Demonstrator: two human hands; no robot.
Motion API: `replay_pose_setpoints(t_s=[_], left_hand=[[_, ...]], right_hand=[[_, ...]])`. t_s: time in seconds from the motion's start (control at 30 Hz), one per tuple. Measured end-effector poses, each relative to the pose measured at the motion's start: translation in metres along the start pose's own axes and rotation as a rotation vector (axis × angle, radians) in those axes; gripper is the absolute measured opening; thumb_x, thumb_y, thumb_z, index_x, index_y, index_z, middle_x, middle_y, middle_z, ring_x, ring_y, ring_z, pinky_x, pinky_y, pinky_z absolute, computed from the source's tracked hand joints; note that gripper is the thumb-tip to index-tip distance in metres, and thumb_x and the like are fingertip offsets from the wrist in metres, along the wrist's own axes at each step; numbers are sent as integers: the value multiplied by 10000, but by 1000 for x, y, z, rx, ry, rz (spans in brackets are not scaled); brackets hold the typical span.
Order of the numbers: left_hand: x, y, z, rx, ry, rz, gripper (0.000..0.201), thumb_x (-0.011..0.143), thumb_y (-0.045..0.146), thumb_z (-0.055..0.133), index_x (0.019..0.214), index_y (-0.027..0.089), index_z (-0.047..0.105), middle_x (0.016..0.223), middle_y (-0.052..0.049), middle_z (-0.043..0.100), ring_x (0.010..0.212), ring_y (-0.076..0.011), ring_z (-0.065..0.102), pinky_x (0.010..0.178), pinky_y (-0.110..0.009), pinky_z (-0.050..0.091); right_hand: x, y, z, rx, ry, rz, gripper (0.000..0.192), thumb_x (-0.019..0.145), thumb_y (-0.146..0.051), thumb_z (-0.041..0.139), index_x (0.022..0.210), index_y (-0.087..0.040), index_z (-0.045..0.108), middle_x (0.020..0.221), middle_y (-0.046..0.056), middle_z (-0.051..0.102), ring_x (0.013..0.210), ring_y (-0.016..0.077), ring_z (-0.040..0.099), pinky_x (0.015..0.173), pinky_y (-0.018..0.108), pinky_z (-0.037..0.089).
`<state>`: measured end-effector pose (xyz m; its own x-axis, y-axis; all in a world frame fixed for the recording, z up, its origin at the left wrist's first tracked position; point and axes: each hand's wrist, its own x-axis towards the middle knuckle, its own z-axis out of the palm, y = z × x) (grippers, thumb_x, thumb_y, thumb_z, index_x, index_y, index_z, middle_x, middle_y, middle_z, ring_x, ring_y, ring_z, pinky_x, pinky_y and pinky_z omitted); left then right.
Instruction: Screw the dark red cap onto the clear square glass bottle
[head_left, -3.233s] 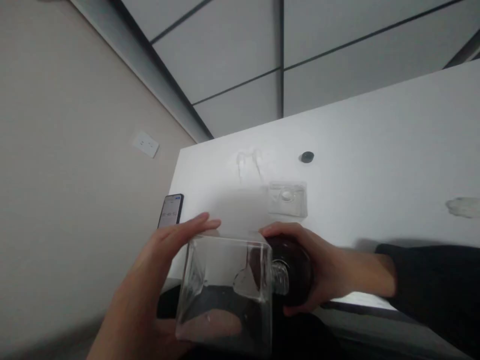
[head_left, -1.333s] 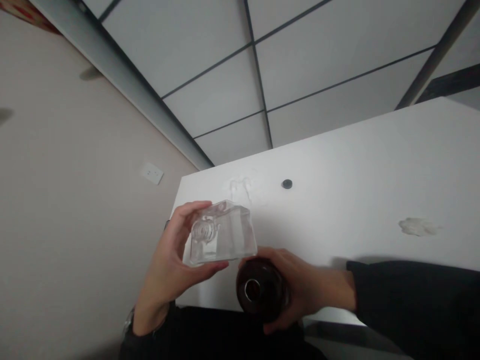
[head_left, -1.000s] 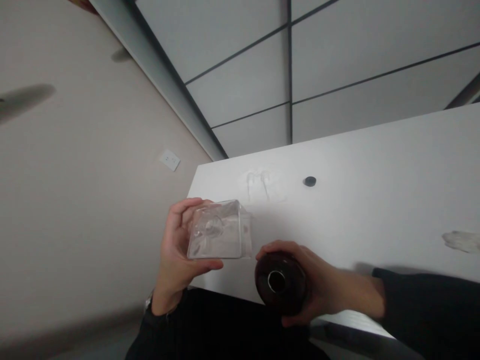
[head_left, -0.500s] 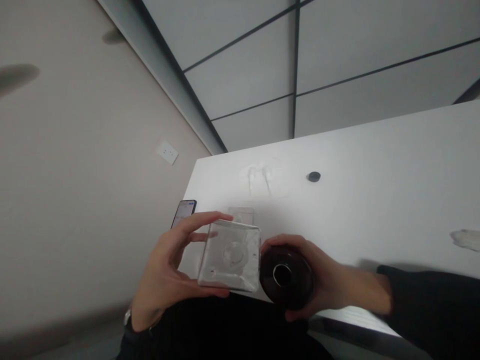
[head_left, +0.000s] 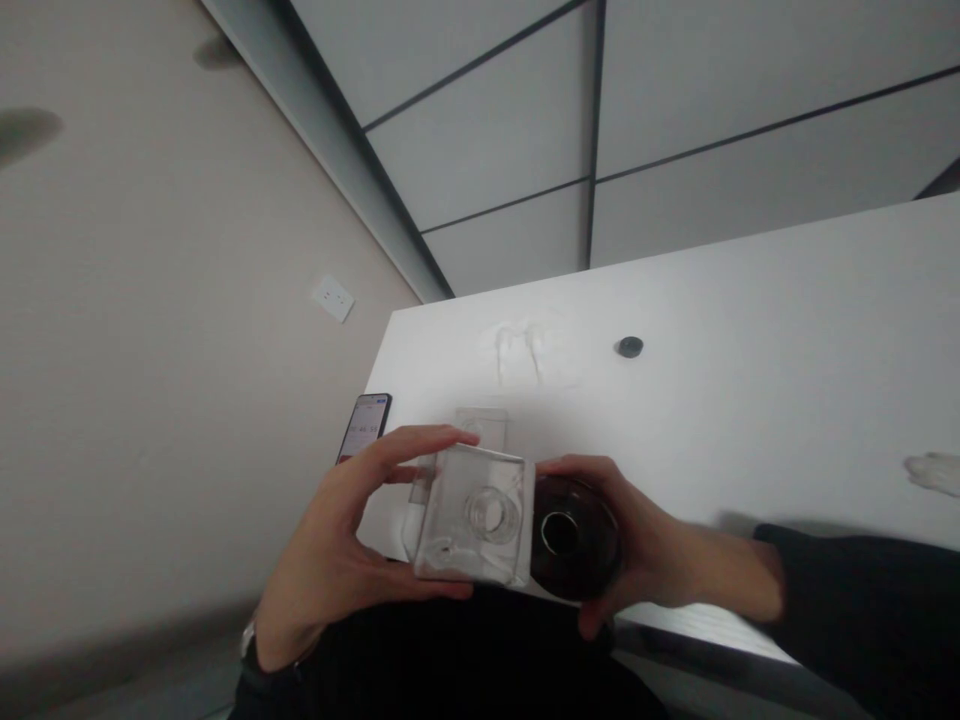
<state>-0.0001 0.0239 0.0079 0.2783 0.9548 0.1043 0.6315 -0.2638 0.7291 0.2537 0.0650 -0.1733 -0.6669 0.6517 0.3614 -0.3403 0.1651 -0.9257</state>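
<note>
Head view, left hand (head_left: 330, 560) gripping clear square glass bottle (head_left: 472, 515), right hand (head_left: 645, 560) clasping round dark bottle (head_left: 574, 540)

The square bottle (head_left: 472, 520) looks like clear, shiny glass; the round bottle (head_left: 574, 535) is dark, glossy glass; the table (head_left: 750, 330) is white, smooth and matt.

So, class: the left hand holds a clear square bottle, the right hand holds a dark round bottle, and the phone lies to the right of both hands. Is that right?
Not quite. In the head view the phone lies left of both hands, near the table's left edge. The left hand does hold the clear square bottle, the right hand the dark round bottle.
</note>
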Motion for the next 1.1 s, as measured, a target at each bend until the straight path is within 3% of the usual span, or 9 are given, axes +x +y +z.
replay_pose_setpoints(t_s=[0.13,0.37,0.5,0.83,1.1], left_hand=[[0,1,-1,62,-35,25,849,682,320,1004,1422,436,603,1382,-9,734,1270,-261,700,970,-336,636],[-3,1,-3,213,-44,74,848,714,455,972,1468,450,583,1383,-37,728,1259,-297,705,1071,-437,586],[-3,2,-5,279,-56,122,853,752,505,935,1512,459,550,1394,-44,720,1231,-297,723,1045,-412,600],[3,9,-4,249,-71,186,859,759,455,936,1524,446,545,1422,-69,713,1199,-286,739,1035,-384,610],[-2,12,-6,274,-78,140,759,788,455,917,1473,489,591,1452,-42,700,1218,-309,734,1074,-433,599]], right_hand=[[1,0,-1,25,-33,-5,1029,713,-598,924,1527,-349,345,1453,138,596,1345,328,625,1134,509,501],[1,0,-2,-10,-47,-36,997,767,-608,881,1561,-425,306,1505,106,563,1346,302,619,1094,463,524],[1,1,-3,-7,-34,-41,1039,731,-619,901,1568,-392,328,1459,112,597,1313,307,634,1107,473,515],[0,1,-2,-2,-25,-8,1043,705,-576,939,1538,-371,346,1428,117,584,1288,315,648,1109,519,518],[-1,-2,-2,-19,-20,-6,1022,701,-565,946,1525,-354,379,1424,120,596,1293,310,646,1113,499,522]])
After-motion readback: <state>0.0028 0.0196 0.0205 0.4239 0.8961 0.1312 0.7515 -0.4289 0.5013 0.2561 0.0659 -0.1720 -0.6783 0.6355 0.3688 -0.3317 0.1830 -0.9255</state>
